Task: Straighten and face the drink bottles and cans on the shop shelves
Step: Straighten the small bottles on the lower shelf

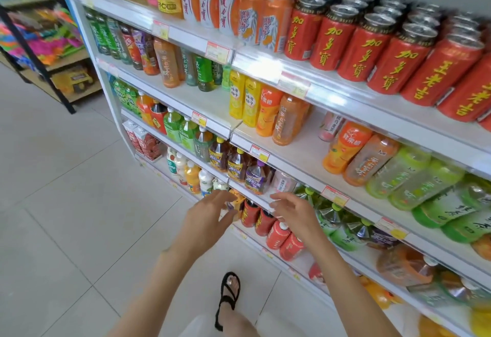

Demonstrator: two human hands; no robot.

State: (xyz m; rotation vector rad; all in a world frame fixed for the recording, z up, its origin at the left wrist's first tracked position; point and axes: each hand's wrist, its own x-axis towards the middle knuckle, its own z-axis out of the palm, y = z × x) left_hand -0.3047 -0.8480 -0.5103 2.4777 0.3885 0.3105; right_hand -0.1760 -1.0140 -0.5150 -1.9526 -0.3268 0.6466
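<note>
White shop shelves (207,100) ran far left to near right, red cans (345,42) up top, while the left hand (210,213) and right hand (295,212) hovered spread and empty before red bottles (249,214) low down

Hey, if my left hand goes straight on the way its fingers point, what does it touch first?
Most likely the small yellow-orange drink just past the fingertips of the left hand, with the red bottles beside it. Depth is hard to judge here.

L grip (210,213), R grip (292,212) nr red bottles (276,235)
</note>
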